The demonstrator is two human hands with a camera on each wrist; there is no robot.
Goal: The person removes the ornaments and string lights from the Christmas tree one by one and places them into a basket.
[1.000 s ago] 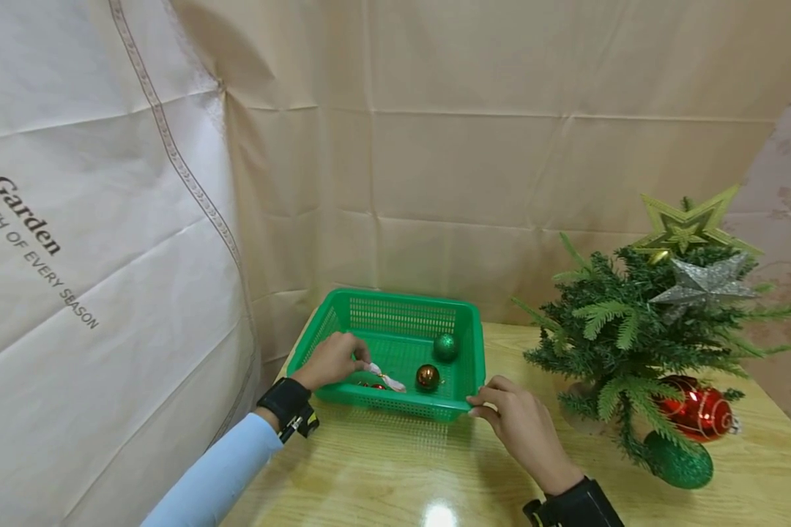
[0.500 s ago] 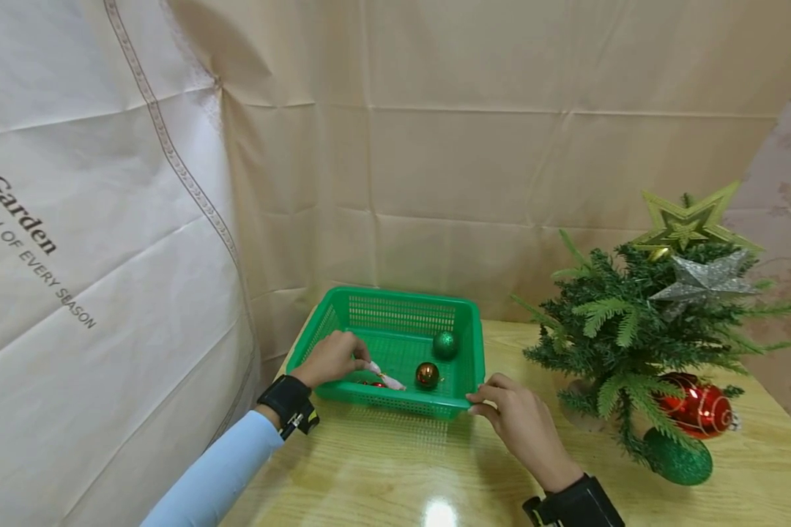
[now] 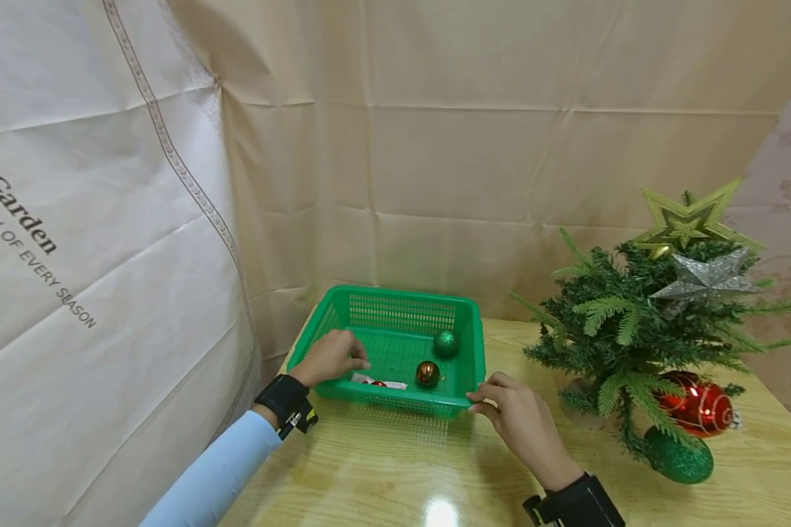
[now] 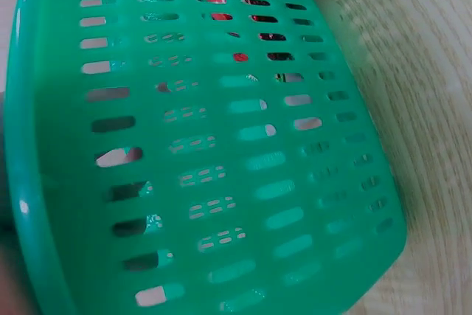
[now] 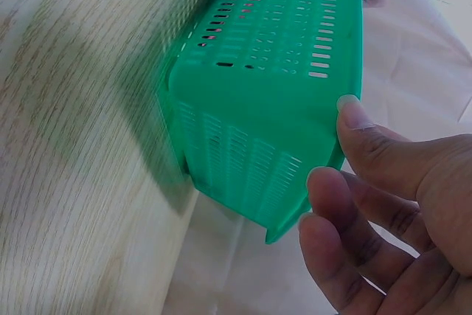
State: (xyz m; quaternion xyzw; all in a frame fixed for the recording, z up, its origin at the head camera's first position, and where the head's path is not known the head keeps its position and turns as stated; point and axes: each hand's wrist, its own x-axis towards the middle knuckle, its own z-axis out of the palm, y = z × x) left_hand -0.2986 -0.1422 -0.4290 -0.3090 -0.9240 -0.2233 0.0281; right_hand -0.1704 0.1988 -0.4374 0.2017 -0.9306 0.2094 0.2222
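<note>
Hanging behind green basket (image 3: 395,400): beige cloth (image 3: 461,183); decorated tree (image 3: 633,322) stands right.

basket (image 3: 395,402): green | near ball (image 3: 427,373): coppery brown | small strip (image 3: 396,386): apparently whitish

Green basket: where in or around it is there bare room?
Inside the basket, between the left hand and the green ball; also on the tabletop, between left sleeve and right hand, before the basket. Crowded: the basket's near side, with the brown ball and whitish strip, and the tabletop's right, with the tree and ornaments.
</note>
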